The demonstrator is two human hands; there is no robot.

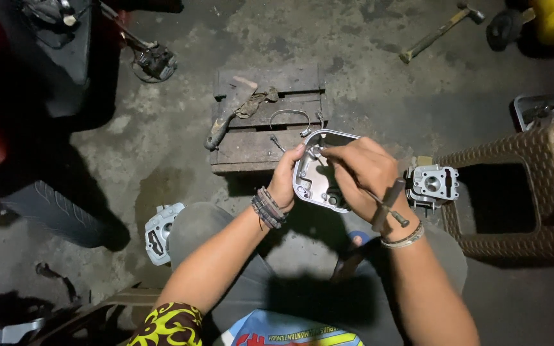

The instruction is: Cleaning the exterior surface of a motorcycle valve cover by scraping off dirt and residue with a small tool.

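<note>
My left hand (286,182) grips the left edge of a silver metal engine cover (312,186), held up over my knees with its hollow inside facing me. My right hand (363,173) is closed on a thin screwdriver (387,205); its dark handle sticks out below the palm toward my wrist, and the tip end points into the cover's upper part near my left thumb. Both wrists wear bracelets. The right hand hides the cover's right side.
A small wooden crate (267,122) with a knife-like tool, a rag and a wire clip stands ahead. A metal cylinder head (432,186) sits beside a brown woven stool (520,192). A hammer (440,29) lies far right; a tyre (52,211) and another engine part (160,234) left.
</note>
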